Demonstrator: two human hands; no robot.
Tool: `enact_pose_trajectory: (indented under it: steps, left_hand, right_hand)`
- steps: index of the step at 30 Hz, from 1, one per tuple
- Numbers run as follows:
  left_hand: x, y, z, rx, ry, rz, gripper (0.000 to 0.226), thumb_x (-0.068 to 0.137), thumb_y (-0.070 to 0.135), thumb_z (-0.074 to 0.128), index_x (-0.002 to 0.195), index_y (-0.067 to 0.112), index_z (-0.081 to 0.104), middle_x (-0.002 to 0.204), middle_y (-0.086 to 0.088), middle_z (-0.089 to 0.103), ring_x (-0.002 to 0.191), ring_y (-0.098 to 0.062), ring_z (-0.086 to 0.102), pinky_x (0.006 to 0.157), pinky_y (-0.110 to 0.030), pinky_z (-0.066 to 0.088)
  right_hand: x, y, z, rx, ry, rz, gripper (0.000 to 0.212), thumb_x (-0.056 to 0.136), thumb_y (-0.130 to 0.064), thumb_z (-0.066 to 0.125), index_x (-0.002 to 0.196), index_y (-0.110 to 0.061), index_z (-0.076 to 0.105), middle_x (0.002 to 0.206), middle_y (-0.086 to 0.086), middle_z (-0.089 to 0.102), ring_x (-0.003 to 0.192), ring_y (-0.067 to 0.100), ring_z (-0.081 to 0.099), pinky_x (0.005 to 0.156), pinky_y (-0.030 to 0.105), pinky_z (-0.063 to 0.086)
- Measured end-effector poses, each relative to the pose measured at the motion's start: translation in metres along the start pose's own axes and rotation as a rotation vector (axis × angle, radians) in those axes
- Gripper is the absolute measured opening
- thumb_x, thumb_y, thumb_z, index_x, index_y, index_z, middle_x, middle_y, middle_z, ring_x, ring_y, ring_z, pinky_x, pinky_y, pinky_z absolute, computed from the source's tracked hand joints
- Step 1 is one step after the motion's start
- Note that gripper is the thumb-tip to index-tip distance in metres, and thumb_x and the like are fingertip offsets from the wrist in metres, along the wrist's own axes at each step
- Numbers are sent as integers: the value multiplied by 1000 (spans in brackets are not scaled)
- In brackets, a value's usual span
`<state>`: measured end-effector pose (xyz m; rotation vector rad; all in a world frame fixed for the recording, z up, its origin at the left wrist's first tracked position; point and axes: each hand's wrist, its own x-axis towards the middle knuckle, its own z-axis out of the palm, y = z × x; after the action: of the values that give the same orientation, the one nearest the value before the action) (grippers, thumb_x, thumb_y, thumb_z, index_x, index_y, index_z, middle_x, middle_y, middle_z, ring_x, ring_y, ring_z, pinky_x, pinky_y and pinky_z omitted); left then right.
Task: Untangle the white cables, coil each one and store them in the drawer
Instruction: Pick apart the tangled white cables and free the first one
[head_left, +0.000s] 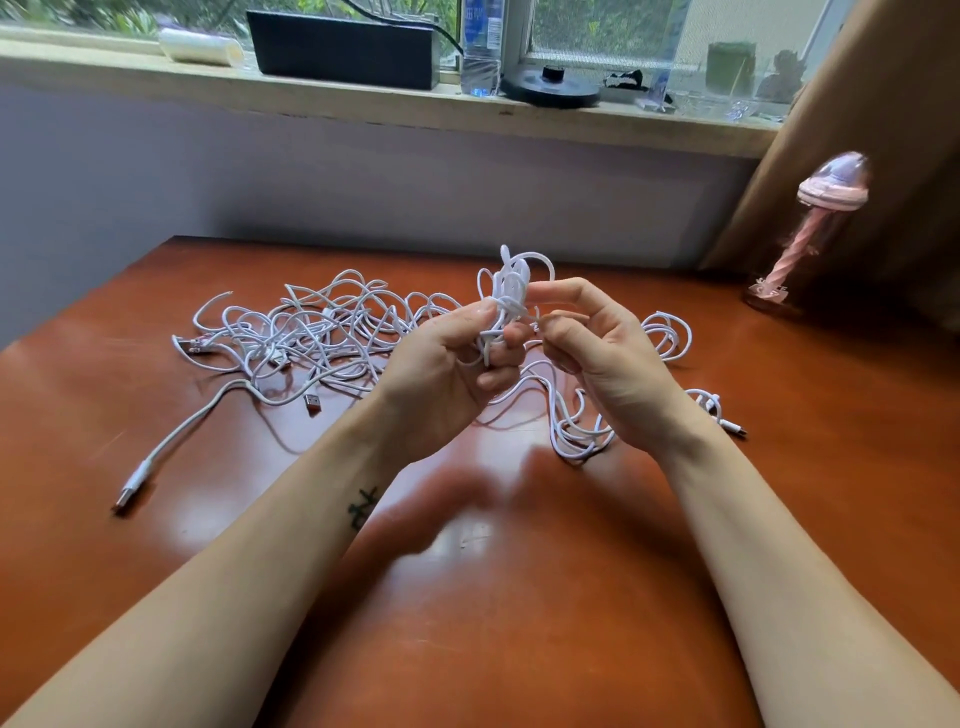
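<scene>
Your left hand (441, 374) is curled round the lower part of a small bundle (506, 291) of white cable, fingers wrapped under it and the thumb pressed against its side. The bundle stands upright above the table (467, 597), its loops rising at 12 o'clock from your knuckles. Your right hand (597, 353) meets it from 3 o'clock: the forefinger reaches to the bundle's side, and thumb and fingers pinch a short strand that sticks out of the wrap at its waist. Both hands are raised off the table, close together.

The main tangle of white cables (311, 332) lies on the table at 10 o'clock from your hands, many loops crossing one another. From its near edge one thicker cable (171, 447) runs out toward 8 o'clock and ends in a USB plug (124, 496) lying flat on the wood. More slack trails from the bundle down to loose loops (576, 436) under your right wrist at 5 o'clock. Another cluster of rings (667, 335) sits at 3 o'clock, and a small connector (735, 430) rests at 4 o'clock.

At 2 o'clock, near the table's far corner, a pink lamp (789, 234) stands before a brown curtain (883, 130). On the windowsill (363, 98) at 12 o'clock are a black box (343, 49) and a water bottle (483, 47).
</scene>
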<state>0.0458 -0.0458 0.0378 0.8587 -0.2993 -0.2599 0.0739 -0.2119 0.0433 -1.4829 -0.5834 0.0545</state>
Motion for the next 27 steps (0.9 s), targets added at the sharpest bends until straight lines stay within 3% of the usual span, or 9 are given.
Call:
enact_pose_trajectory:
  steps: [2, 4, 6, 9, 14, 19, 24, 27]
  left_hand:
    - [0, -1, -1, -39, 3, -55, 22, 104, 17, 35, 113, 7, 52, 77, -2, 47, 61, -7, 35, 49, -17, 27]
    - [0, -3, -2, -82, 8, -93, 25, 106, 21, 33, 120, 5, 47, 75, -2, 46, 59, -7, 35, 47, -17, 27]
    - [0, -3, -2, -130, 3, -104, 31, 105, 24, 34, 128, 5, 43, 75, -1, 47, 59, -6, 37, 47, -17, 27]
    - [-2, -2, -2, -125, -7, -117, 36, 104, 25, 35, 129, 4, 49, 76, -1, 47, 61, -7, 35, 46, -18, 26]
    - [-3, -1, -2, -75, -15, -116, 27, 103, 22, 34, 119, 5, 48, 71, -4, 43, 56, -9, 31, 44, -18, 23]
    - [-3, -1, 0, -68, -7, -126, 25, 103, 22, 34, 95, 7, 51, 66, -4, 41, 51, -8, 31, 44, -19, 20]
    - [-3, 1, -2, -21, 61, -148, 21, 101, 21, 39, 119, 10, 41, 73, -8, 53, 51, -9, 39, 35, -16, 27]
    - [-1, 2, -1, 25, 123, -120, 19, 102, 20, 38, 118, 11, 43, 73, -7, 55, 43, -6, 38, 31, -14, 25]
  right_hand:
    - [0, 2, 3, -21, -6, -9, 23, 101, 0, 52, 111, -19, 60, 85, 20, 67, 71, 26, 35, 61, 22, 35]
    - [-1, 2, 6, -15, -7, -49, 20, 103, 4, 49, 110, -14, 49, 79, 8, 73, 69, 27, 44, 60, 21, 37]
    - [-1, -2, 10, 12, 18, -82, 21, 103, 6, 46, 108, -12, 40, 72, 3, 73, 63, 18, 61, 61, 16, 43]
    - [-3, -3, 13, 48, 44, -61, 19, 104, 5, 44, 109, -7, 31, 67, 1, 72, 60, 7, 68, 59, 14, 47]
    - [-4, -6, 10, 77, -45, 18, 32, 104, 2, 45, 135, -2, 40, 76, 11, 70, 60, 8, 61, 57, 14, 43]
    - [-2, -5, 8, 51, -83, -4, 30, 104, -2, 49, 133, -7, 50, 87, 28, 64, 61, 13, 52, 57, 15, 41]
    - [-3, -5, 8, 31, -25, 4, 20, 103, 2, 47, 123, -2, 50, 69, 3, 69, 56, 4, 58, 55, 13, 42]
    - [-3, -6, 9, 31, -8, 15, 21, 103, 2, 48, 124, 4, 46, 68, 0, 68, 54, 2, 56, 55, 11, 42]
